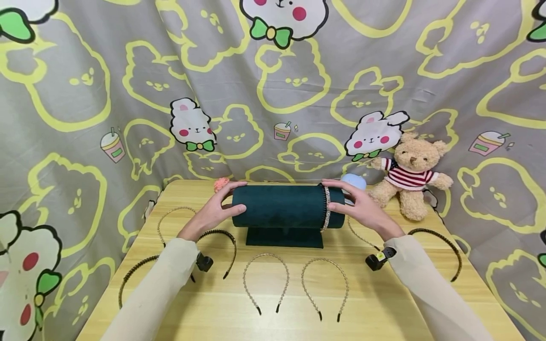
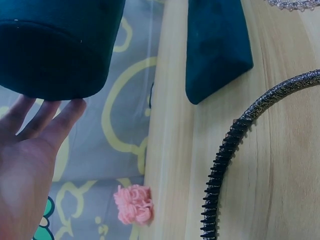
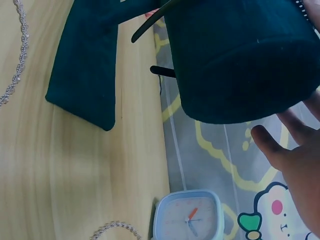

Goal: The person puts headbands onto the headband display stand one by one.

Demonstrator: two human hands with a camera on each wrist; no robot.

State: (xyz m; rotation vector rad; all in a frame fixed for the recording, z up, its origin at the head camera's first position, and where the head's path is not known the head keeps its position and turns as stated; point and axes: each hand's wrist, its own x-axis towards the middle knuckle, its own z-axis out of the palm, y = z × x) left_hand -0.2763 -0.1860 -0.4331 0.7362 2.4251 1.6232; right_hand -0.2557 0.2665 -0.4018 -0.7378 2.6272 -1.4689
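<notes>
A dark green, fabric-covered headband stand [image 1: 277, 206] stands on the table, its thick roll lying sideways above a flat base. A headband [image 1: 327, 219] with a sparkly band and black comb teeth sits around the roll near the right end; in the right wrist view its black tips hang below. My left hand [image 1: 212, 211] grips the left end of the roll, thumb in front and fingers over the top. At the right end my right hand [image 1: 361, 207] holds the roll likewise, its thumb against the headband. The far-side fingertips are partly hidden behind the roll.
Two beaded headbands [image 1: 285, 269] [image 1: 346, 279] lie in front of the stand. Black headbands [image 1: 232, 241] [image 1: 452, 248] lie at either side. Behind are a pink fluffy thing [image 2: 134, 204], a light blue clock [image 3: 189, 216] and a teddy bear [image 1: 413, 177]. A patterned curtain [image 1: 294, 151] surrounds the table.
</notes>
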